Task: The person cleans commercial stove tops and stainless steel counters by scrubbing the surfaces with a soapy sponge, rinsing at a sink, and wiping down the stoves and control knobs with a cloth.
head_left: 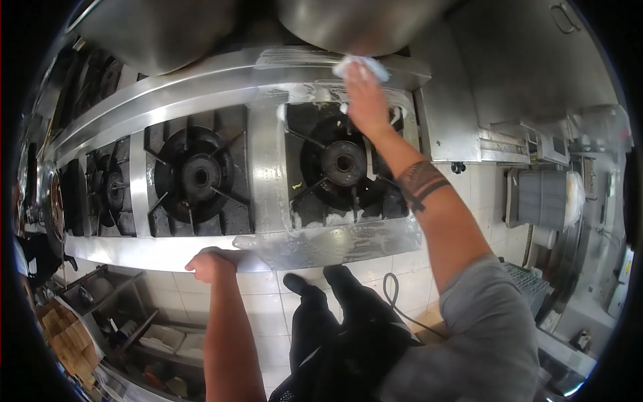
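My right hand point(366, 100) is stretched to the back of a steel gas stove point(268, 154). It presses a white and pale-blue cloth point(363, 67) on the raised back ledge point(295, 60), just below a large pot. White suds streak that ledge and lie around the right burner point(343, 161) and its black grate. The front strip near this burner is wet and foamy. My left hand point(213, 265) is at the stove's front edge, fingers curled over it; part of the fingers is hidden. Left of the right burner sits another burner point(199, 175).
Two large metal pots point(362, 23) stand behind the ledge. Steel shelves point(134, 328) with containers are at the lower left. On the right are a stacked grey rack point(539, 197) and a steel counter. A hose point(392, 295) lies on the white tiled floor near my feet.
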Tool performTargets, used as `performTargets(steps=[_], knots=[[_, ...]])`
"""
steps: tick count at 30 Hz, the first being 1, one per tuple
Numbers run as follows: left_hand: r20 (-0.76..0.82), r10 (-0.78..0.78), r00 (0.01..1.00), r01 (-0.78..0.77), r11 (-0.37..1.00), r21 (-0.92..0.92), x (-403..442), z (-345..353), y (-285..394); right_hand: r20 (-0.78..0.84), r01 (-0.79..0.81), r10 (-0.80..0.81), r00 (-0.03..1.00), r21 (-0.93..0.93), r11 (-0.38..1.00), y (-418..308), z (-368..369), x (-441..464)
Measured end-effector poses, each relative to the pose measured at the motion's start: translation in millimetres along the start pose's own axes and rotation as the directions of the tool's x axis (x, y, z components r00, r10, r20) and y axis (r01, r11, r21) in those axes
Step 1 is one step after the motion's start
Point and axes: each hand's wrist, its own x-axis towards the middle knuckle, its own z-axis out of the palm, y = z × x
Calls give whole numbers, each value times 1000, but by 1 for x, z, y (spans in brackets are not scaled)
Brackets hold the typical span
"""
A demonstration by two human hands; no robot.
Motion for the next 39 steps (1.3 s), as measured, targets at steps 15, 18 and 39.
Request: performTargets(steps=[15,18,39], knots=[[39,45,998,-46,998,44,30,6,-15,-28,-343,351,936,149,927,15,-5,-6],[46,20,999,-19,1000,-19,16,3,-14,-54,-205,227,972,263,943,-60,6,36],[16,75,997,-77,988,132,65,15,-26,292,-575,575,764,-98,812,74,-29,-21]])
